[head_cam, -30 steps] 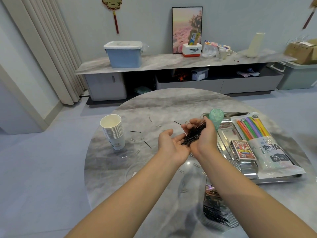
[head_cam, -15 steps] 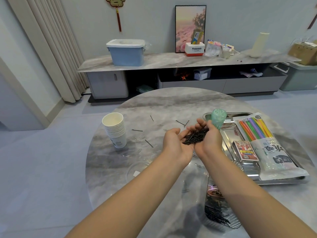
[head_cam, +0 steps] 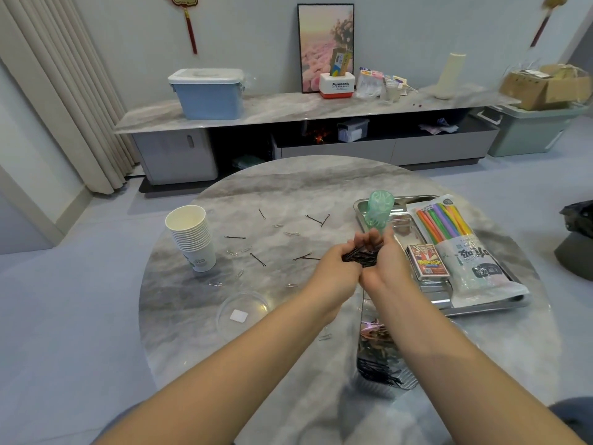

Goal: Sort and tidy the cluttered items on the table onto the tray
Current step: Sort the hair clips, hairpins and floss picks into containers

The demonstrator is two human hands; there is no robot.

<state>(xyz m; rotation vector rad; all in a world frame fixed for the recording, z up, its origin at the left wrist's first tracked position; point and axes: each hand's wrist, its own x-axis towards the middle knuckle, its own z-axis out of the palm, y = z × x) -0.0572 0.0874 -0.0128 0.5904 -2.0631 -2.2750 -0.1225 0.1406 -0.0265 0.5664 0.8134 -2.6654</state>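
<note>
Black metal hairpins, bundle: held at centre frame between both hands, above the grey marbled round table. Left hand: fingers curled round the near end of the bundle. Right hand: fingers and thumb curled round the far end, touching the left hand.

Loose black hairpins: scattered singly on the table in mid frame, left of the hands; small silver paper clips lie among them.

Stainless steel rectangular tray: right of centre, just beside the right hand. Contents: green crinkled plastic roll, upright at the upper left corner of the tray; pack of coloured straws in a clear bag, along the right side; red card box, lying flat beside the bag.

Stack of white paper cups: upright, left part of the table, well apart from the tray.

Clear round plastic lid with a white sticker: flat on the table, lower left of the hands.

Clear plastic box holding more black hairpins: lower centre, partly hidden under the right forearm.

Background, upper frame: blue lidded storage bin and framed pink picture on a long low cabinet.
</note>
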